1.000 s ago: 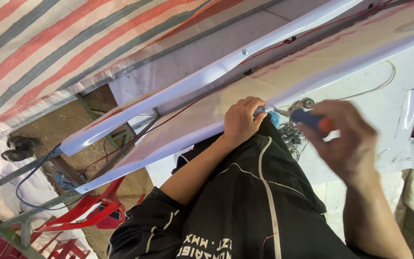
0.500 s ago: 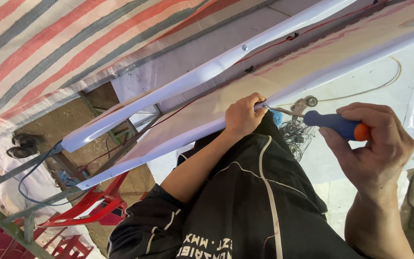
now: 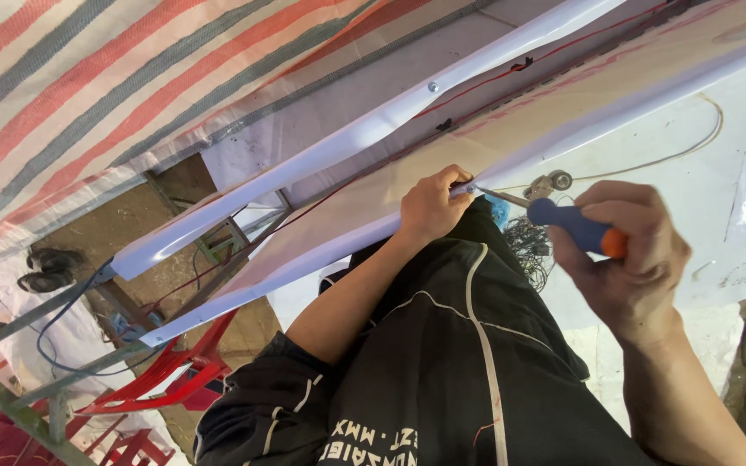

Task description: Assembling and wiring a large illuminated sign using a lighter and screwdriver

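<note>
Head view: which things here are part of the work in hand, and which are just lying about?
In use:
left hand, pinching at the panel edge
right hand, gripping the screwdriver
long white panel

Lying about:
shoes
red plastic chair
white cable
striped tarp

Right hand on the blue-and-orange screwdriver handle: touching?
Touching. Head view shows the right hand wrapped around the blue-and-orange screwdriver handle, fingers closed over it.
</note>
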